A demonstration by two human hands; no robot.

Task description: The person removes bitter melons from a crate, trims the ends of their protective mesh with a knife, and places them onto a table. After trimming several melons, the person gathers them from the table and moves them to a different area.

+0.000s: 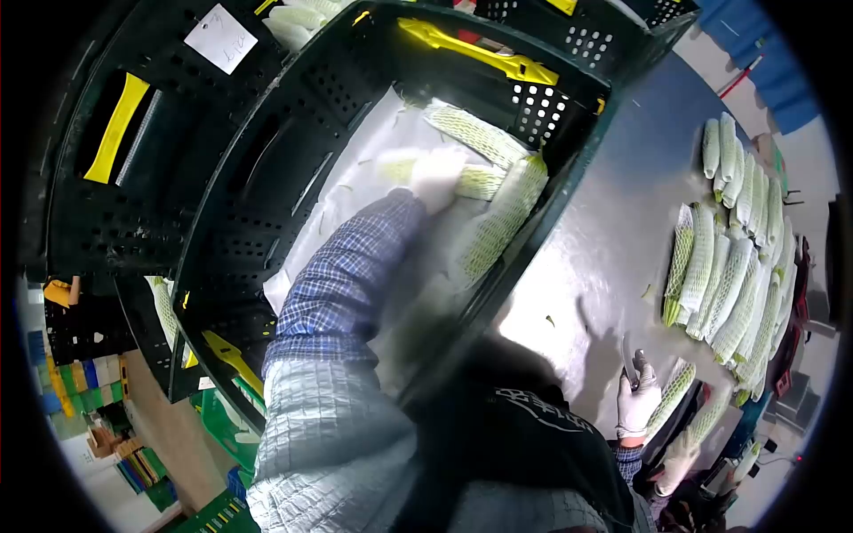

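Note:
My left hand (435,178), in a white glove and blurred by motion, reaches into the dark green crate (569,191). Its fingers are closed round a long pale-green gourd (482,183) in a white foam net. Beside it in the crate lie another netted gourd (475,131) and a larger one (504,218) along the near wall. My right hand (638,400), also gloved, is low at the right over the metal table. It is closed on a small knife (627,354) with a thin curved blade; most of the handle is hidden.
Several netted gourds (733,275) lie in rows on the metal table (569,258). A co-worker's gloved hand (680,460) holds a netted gourd (711,413) at the lower right. More dark crates (107,204) stand left and behind. White liner paper (351,191) covers the crate's bottom.

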